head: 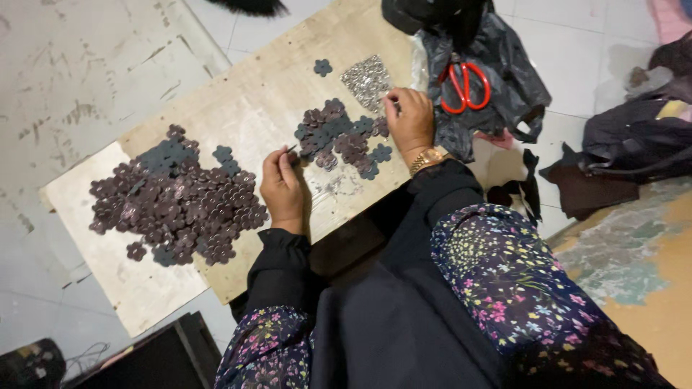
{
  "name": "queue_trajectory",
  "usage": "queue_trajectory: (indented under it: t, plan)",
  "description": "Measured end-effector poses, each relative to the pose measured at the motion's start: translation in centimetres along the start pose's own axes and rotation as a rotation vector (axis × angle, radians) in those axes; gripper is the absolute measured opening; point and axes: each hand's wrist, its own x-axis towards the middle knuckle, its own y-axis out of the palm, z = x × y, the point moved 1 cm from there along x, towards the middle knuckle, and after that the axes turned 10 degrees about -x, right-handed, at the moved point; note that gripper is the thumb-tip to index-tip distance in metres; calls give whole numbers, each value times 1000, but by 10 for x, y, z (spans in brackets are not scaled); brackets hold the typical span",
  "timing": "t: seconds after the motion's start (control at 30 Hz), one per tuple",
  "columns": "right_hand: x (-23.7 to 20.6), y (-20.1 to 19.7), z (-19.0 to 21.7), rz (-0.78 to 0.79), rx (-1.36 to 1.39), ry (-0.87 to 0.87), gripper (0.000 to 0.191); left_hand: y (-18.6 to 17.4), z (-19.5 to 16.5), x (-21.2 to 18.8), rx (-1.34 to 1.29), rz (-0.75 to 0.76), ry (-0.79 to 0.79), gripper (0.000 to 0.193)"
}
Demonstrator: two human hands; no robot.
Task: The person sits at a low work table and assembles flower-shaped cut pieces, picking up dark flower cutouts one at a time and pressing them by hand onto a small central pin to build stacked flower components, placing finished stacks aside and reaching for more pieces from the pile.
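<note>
A wooden board [245, 101] lies on the floor in front of me. My left hand [282, 189] pinches a thin needle-like thing between thumb and fingers, beside a big heap of dark flower-shaped fabric pieces [176, 202]. My right hand [409, 119], with a gold wristwatch [427, 158], reaches with pinched fingertips to the edge of a small pile of silvery sequins [366, 78]; whether it holds one I cannot tell. Between the hands lies a smaller cluster of flower pieces [339, 137]. One single flower piece [322, 68] lies apart near the far edge.
Red-handled scissors [465, 85] rest on a black plastic bag [497, 79] to the right of the board. Dark cloth scraps [591, 187] and a dark bag [641, 137] lie further right. A black box edge [155, 356] shows at the lower left.
</note>
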Motion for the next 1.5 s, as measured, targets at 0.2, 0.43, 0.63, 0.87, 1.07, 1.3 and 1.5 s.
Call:
queue_trajectory:
  t: [0.2,0.43,0.63,0.87,1.07,1.3,1.5]
  plan:
    - [-1,1,5,6,9,20,13,15,7,-24,-509,4,-206,21]
    - [-7,6,1,22,7,-28,10,14,22,-30,-922,58,-350,36]
    - [-10,11,1,1,98,16,8,6,36,-17,-1065,1,-535,28]
    - [-16,8,-1,-54,146,14,9,3,31,-19,-974,9,-539,26]
    - [-58,-14,62,-17,365,-50,8,3,32,-30,-701,92,-517,17]
    - [-82,-17,115,189,409,-172,16,1,36,-41,-793,188,-550,15]
    - [-77,-15,113,221,428,-112,14,5,35,-34,-803,256,-582,17]
